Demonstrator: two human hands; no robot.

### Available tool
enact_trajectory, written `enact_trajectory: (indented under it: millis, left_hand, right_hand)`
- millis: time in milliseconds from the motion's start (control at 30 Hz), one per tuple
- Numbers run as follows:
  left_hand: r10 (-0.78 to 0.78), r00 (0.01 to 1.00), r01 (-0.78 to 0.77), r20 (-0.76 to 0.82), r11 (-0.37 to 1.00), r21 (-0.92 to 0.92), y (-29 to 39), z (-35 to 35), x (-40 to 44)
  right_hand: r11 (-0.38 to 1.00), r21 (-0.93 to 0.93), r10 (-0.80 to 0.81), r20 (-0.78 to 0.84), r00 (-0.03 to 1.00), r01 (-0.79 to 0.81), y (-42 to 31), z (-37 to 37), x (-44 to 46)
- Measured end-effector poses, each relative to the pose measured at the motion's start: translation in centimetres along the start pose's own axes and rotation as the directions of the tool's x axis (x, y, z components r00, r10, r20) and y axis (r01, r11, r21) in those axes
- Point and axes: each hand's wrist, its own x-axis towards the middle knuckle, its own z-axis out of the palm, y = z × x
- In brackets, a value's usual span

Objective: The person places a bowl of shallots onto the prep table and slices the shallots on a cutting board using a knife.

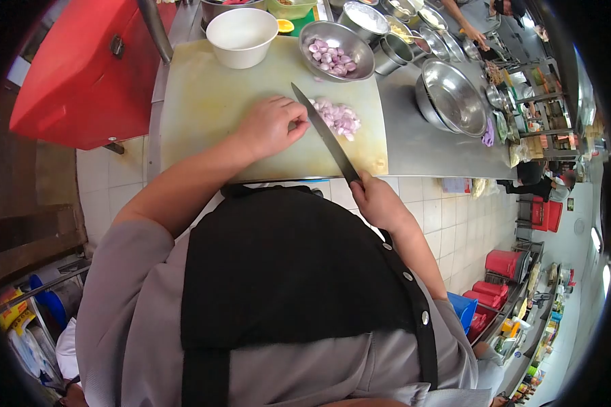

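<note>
My right hand point(379, 201) grips the handle of a kitchen knife point(329, 141), whose long blade points away across the board. My left hand point(273, 127) is beside the blade near its tip, fingers curled and closed; whatever is in them, if anything, is hidden. Just right of the blade lies a pile of cut shallots point(339, 117) on the pale, stained cutting board point(204, 108). Behind the pile, a metal bowl point(312, 37) holds peeled purple shallots point(330, 57). A white bowl point(242, 41) stands on the board's far left part.
On the steel counter point(414, 152) to the right stand large metal bowls point(451, 95) and several smaller containers. A halved orange citrus fruit point(286, 26) sits behind the board. A red cooler box point(88, 74) is at the left. Another person's hand point(478, 35) shows at the far right.
</note>
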Motion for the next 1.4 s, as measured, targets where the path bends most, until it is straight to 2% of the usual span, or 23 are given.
enact_trajectory:
  millis: [200,433,700,1400]
  left_hand:
    - [0.075,0.997,-0.074,-0.029,0.997,0.039,0.0,0.1,0.1]
    - [0.05,0.997,-0.054,0.051,0.995,0.083,0.3,0.1,0.0]
    - [0.059,0.989,-0.068,0.138,0.995,0.066,0.9,-0.6,-0.1]
    - [0.129,0.989,-0.133,0.074,0.99,0.048,0.6,0.4,0.1]
  right_hand:
    - [0.998,-0.064,-0.01,-0.004,1.0,0.009,-0.6,-0.3,-0.3]
    - [0.995,-0.089,-0.039,-0.003,0.999,0.039,-1.1,-0.4,0.0]
    - [0.992,-0.125,0.011,0.017,1.0,-0.009,-1.7,-1.6,-1.0]
    - [0.988,-0.149,0.049,0.048,0.998,-0.041,-1.2,-2.6,-3.4]
